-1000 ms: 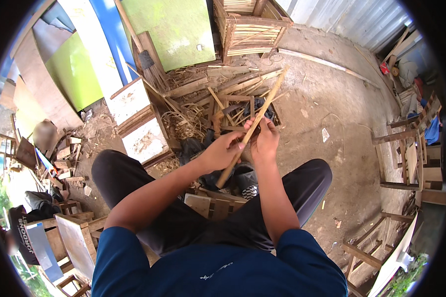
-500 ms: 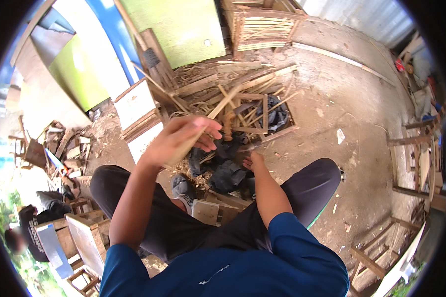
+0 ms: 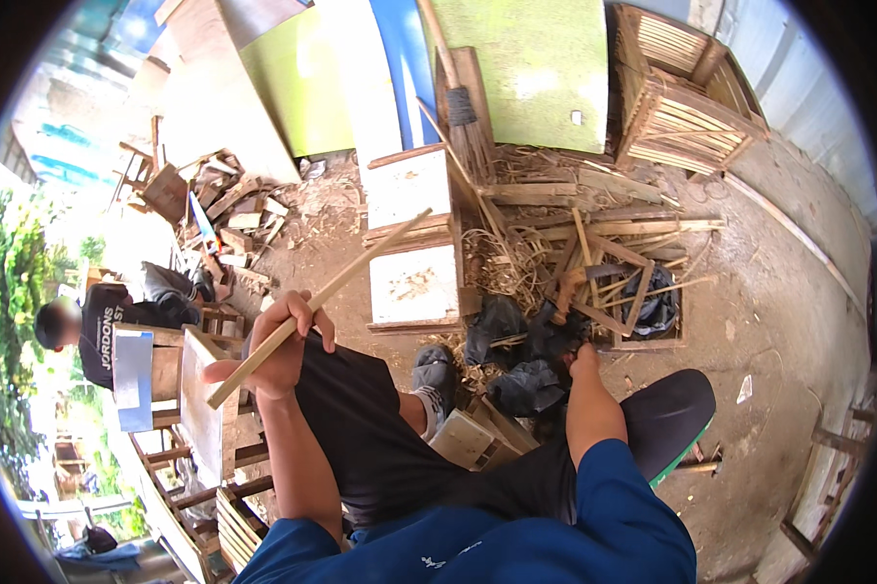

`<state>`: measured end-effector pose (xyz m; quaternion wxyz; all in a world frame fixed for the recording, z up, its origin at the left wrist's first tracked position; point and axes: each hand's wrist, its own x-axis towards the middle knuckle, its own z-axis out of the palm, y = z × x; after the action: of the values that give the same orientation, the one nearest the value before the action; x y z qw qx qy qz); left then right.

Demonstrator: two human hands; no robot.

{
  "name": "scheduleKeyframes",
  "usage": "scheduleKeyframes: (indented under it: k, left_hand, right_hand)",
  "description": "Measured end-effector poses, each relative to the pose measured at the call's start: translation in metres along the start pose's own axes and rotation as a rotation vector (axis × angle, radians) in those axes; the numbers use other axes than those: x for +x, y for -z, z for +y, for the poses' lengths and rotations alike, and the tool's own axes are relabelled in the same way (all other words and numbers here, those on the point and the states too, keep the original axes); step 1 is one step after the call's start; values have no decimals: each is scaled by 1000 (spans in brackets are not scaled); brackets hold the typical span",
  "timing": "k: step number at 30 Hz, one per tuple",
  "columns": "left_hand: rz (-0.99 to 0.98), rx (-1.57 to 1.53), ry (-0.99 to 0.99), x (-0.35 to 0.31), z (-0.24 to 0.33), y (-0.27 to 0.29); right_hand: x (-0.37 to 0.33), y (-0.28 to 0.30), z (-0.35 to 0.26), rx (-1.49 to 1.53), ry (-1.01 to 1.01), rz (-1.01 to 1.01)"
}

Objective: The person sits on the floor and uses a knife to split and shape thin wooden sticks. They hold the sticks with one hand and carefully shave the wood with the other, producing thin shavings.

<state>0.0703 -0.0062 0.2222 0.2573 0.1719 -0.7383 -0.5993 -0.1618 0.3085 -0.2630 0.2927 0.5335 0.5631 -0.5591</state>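
My left hand (image 3: 281, 362) is closed around a slim, straight wooden stick (image 3: 375, 250), raised at the left and slanting up to the right. Low in front of me, my right hand (image 3: 582, 358) reaches down beside crumpled black plastic (image 3: 528, 387). Its fingers are curled, and what they hold, if anything, is lost in the dark patch there. Just beyond it lies a tool with a curved brown wooden handle (image 3: 567, 292) and a dark blade. A square wooden frame (image 3: 643, 292) rests behind that, with more black plastic in it.
Wood shavings and scrap strips (image 3: 604, 229) are heaped ahead. A whitish wooden box (image 3: 414, 282) stands left of them, near a broom (image 3: 466, 112). A slatted wooden piece (image 3: 687, 117) is at the far right. Another person (image 3: 103, 326) sits at the left, behind wooden furniture (image 3: 210, 399).
My view has swung left. The left hand has moved left with the stick, now seen lengthwise. My right hand stays low by the black plastic.
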Motion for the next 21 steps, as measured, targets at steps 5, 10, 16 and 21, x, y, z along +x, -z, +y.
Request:
scheduleKeyframes:
  k: [5, 10, 16, 21]
  left_hand:
    - [155, 18, 74, -3, -15, 11]
    - [193, 17, 112, 9, -24, 2]
    - [384, 292, -196, 45, -27, -15]
    - [480, -291, -502, 73, -19, -22]
  right_hand:
    - [-4, -5, -1, 204, 41, -3]
    - [-25, 0, -4, 222, 99, 38]
    - [-43, -3, -14, 245, 47, 233]
    - [-76, 6, -31, 414, -48, 246]
